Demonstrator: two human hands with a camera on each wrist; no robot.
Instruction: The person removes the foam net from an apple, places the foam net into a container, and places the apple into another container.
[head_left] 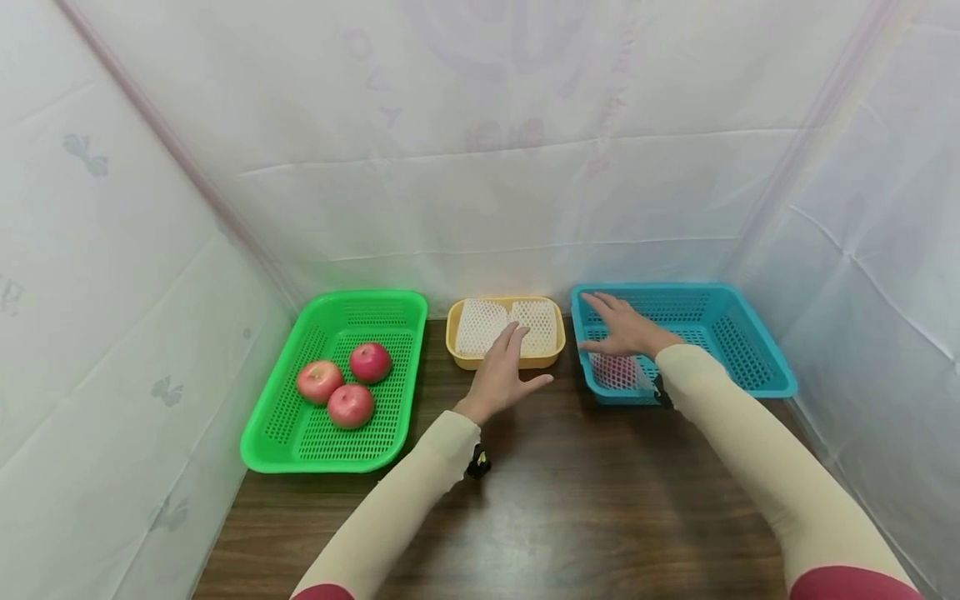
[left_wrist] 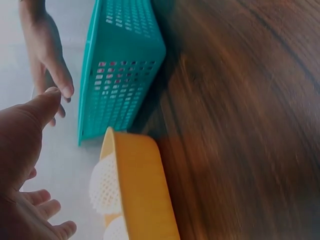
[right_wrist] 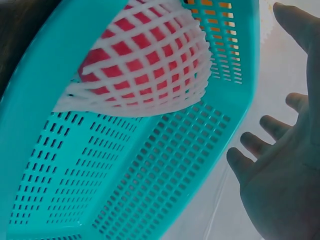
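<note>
My right hand (head_left: pixel 626 327), fingers spread and holding nothing, hovers over the left end of the blue basket (head_left: pixel 757 387). Below it in that basket lies an apple in a white foam net (right_wrist: pixel 145 65); the red skin shows through the mesh. My left hand (head_left: pixel 501 379) is also spread and bare, in front of the small yellow basket (head_left: pixel 468 363). Its fingertips overlap the white foam nets (head_left: pixel 536 321) in the head view. Two stacks of these nets lie side by side in the yellow basket. The left thumb (left_wrist: pixel 42 107) points toward the blue basket's side.
A green basket (head_left: pixel 408 408) stands at the left with three bare red apples (head_left: pixel 351 406) in it. All the baskets rest on a dark wooden table (head_left: pixel 555 517). Pale patterned sheets (head_left: pixel 480 192) hang close behind and on both sides.
</note>
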